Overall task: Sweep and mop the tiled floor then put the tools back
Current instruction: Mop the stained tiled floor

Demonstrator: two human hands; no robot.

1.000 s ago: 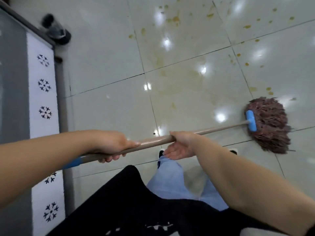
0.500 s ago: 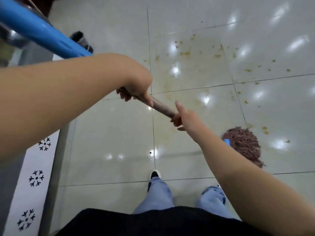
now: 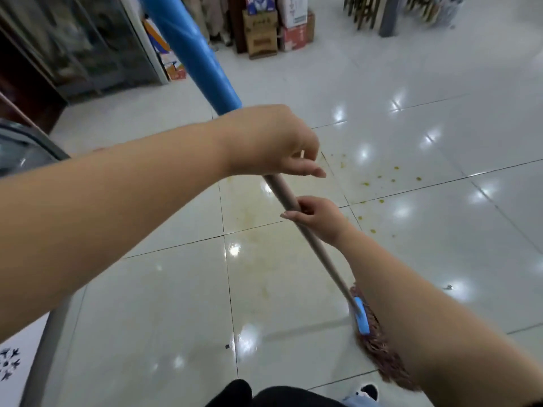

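Observation:
I hold a mop steeply upright over the glossy tiled floor (image 3: 164, 304). Its beige pole (image 3: 316, 248) runs from a blue upper grip (image 3: 194, 51) down to a blue clamp (image 3: 360, 318) and a brown string head (image 3: 382, 359) resting on the tiles near my feet. My left hand (image 3: 273, 142) grips the pole just below the blue grip. My right hand (image 3: 316, 217) grips the pole lower down, and my right forearm hides part of the mop head. Yellow-brown spots (image 3: 382, 179) and a faint smear (image 3: 249, 207) mark the tiles beyond my hands.
Cardboard boxes (image 3: 261, 30) are stacked at the far wall beside stool legs (image 3: 364, 10). A glass-fronted cabinet (image 3: 85, 54) stands at the far left. A grey metal frame (image 3: 50, 342) with a white snowflake panel (image 3: 11, 365) runs along my left side.
The mop pole has swung from nearly level to steep, and the head has been drawn back from the right toward my feet. My view has lifted to show the far wall.

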